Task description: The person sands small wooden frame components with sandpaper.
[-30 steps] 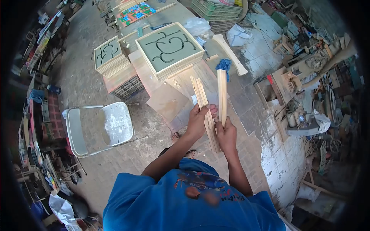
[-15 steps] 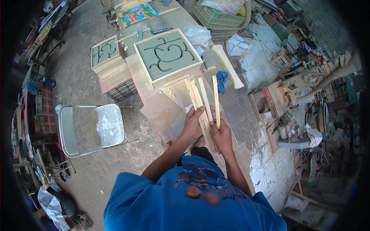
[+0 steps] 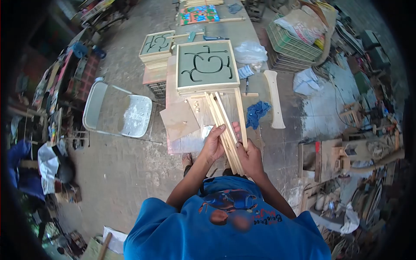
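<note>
Pale wood fills both hands: the left grip [image 3: 214, 143] is closed around a loose bundle of long, narrow, light-coloured wooden strips [image 3: 225, 134], their upper ends fanned slightly apart. The right grip [image 3: 250, 160] is closed on the lower part of a single slim wooden strip [image 3: 241, 115], its thumb side against the bundle. The strips slant above the near end of the worn, pale tabletop [image 3: 240, 32], their lower ends close to the person's blue printed shirt [image 3: 229, 234].

Beyond them stands a stack of large wood-framed grey-green panels [image 3: 208, 65], the top one marked with black curves; a smaller stack of similar panels [image 3: 157, 43] sits to its left. A flat brown sheet [image 3: 179, 119] lies at the near left, beside small wooden blocks [image 3: 196, 105]. To the right are a crumpled blue cloth [image 3: 257, 113] and, farther away, a clear plastic bag [image 3: 250, 53].
</note>
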The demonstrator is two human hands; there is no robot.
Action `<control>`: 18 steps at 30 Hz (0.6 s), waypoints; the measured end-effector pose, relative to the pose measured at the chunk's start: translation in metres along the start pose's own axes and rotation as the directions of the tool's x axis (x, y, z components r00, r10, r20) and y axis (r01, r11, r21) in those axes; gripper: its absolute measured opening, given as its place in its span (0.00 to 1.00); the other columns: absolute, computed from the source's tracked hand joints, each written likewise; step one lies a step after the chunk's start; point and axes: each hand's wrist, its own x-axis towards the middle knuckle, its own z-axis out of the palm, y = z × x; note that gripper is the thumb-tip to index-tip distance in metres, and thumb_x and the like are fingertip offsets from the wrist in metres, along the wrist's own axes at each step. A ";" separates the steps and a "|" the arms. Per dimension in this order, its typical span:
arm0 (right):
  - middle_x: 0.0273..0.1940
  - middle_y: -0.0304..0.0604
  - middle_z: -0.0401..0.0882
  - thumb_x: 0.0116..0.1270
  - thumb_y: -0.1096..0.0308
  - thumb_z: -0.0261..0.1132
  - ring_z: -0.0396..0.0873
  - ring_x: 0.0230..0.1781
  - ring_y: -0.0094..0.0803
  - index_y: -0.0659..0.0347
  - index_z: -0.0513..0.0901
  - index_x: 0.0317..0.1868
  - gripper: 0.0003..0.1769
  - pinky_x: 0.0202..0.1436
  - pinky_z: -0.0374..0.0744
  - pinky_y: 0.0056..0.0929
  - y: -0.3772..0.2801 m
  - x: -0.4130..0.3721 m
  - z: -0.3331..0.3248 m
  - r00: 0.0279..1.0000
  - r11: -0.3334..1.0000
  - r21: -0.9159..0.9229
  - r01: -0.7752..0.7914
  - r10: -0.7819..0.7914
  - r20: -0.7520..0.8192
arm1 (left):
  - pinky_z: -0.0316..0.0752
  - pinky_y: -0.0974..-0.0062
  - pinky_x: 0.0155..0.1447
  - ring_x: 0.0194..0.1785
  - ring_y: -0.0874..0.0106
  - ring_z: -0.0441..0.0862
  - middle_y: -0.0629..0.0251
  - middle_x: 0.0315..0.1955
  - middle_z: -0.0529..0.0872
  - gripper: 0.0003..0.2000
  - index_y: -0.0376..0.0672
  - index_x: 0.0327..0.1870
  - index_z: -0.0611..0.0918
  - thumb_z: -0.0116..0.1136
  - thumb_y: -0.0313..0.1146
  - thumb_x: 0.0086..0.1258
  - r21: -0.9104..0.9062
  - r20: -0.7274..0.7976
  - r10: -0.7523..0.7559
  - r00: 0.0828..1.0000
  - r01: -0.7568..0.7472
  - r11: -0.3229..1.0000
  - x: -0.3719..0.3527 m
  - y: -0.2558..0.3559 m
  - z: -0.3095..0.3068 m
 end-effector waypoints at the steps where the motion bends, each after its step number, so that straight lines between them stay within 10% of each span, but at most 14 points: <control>1: 0.32 0.63 0.83 0.71 0.65 0.60 0.84 0.35 0.58 0.69 0.79 0.45 0.13 0.37 0.79 0.46 0.003 0.000 -0.007 1.000 1.000 0.001 -0.008 0.008 0.024 | 0.81 0.57 0.61 0.57 0.60 0.83 0.52 0.54 0.82 0.20 0.36 0.60 0.72 0.60 0.36 0.73 0.014 -0.025 0.026 0.999 -0.026 1.000 -0.001 -0.007 0.006; 18: 0.33 0.65 0.82 0.71 0.64 0.62 0.84 0.37 0.59 0.69 0.78 0.45 0.13 0.36 0.79 0.45 0.022 0.015 0.012 0.926 0.995 0.003 0.098 -0.093 0.367 | 0.85 0.59 0.56 0.53 0.62 0.84 0.54 0.52 0.81 0.18 0.39 0.62 0.69 0.54 0.32 0.75 0.097 -0.171 0.262 0.950 -0.249 0.964 -0.038 -0.003 -0.004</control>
